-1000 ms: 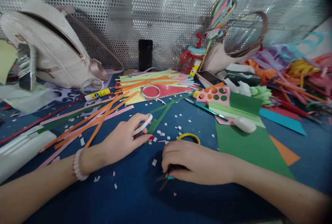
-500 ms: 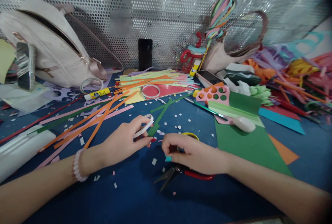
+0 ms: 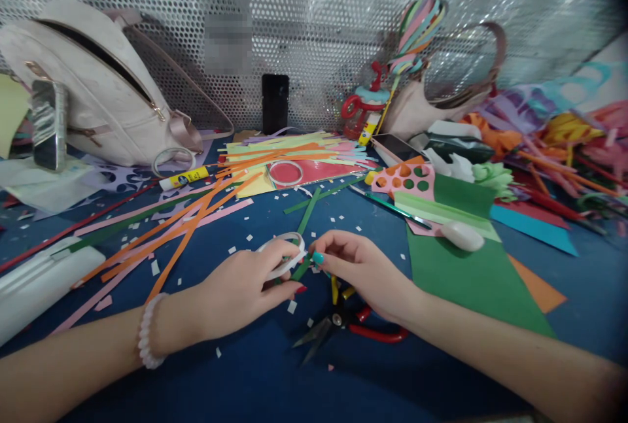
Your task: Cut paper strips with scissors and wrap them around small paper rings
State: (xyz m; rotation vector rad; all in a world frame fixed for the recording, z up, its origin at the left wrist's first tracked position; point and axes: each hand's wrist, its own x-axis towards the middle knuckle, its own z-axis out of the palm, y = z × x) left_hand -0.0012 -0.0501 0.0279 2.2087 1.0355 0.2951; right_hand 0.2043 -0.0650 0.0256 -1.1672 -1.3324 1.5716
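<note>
My left hand (image 3: 245,282) holds a small white tape roll (image 3: 283,256) between thumb and fingers, just above the blue table (image 3: 255,371). My right hand (image 3: 360,266) meets it from the right, its fingertips pinching at the roll's edge. A dark green paper strip (image 3: 307,214) runs from under the two hands toward the back. Scissors (image 3: 343,321) with red and yellow handles lie open on the table just below my right hand.
Orange, pink and green paper strips (image 3: 196,214) fan out at left. A green sheet (image 3: 471,272) lies right. A white bag (image 3: 93,83), glue stick (image 3: 184,178), black phone (image 3: 275,102) and paper heaps (image 3: 549,142) line the perforated back wall. White scraps litter the table.
My right hand let go of the scissors and moved up and left to the tape roll. My left hand shifted slightly right with the roll. The scissors now lie uncovered.
</note>
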